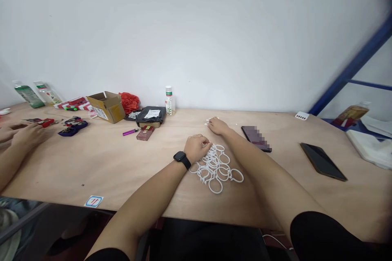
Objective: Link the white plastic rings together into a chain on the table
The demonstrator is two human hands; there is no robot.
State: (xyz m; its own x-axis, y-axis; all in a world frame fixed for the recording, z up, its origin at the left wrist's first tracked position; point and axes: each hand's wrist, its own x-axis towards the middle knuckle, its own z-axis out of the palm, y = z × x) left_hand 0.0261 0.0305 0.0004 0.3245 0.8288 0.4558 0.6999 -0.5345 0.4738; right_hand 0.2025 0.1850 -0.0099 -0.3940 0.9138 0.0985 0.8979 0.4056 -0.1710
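Observation:
A loose heap of white plastic rings [223,171], each with a small tab, lies on the brown-covered table in front of me. My left hand [197,148], with a black watch [181,158] on its wrist, is at the heap's upper left edge. Its fingers are curled down onto a white ring, their tips partly hidden. Farther back, beyond the heap, my right hand [218,126] rests low on the tabletop. White bits of a ring show at its bent fingertips; the rest is covered by the fingers.
Right of my arm lie a dark phone [256,138] and another dark device [323,161]. Left stand a clear bottle [169,101], black package [151,116], maroon box [145,133], purple lighter [130,132] and open carton [107,108]. Another person's hands [26,134] work at far left.

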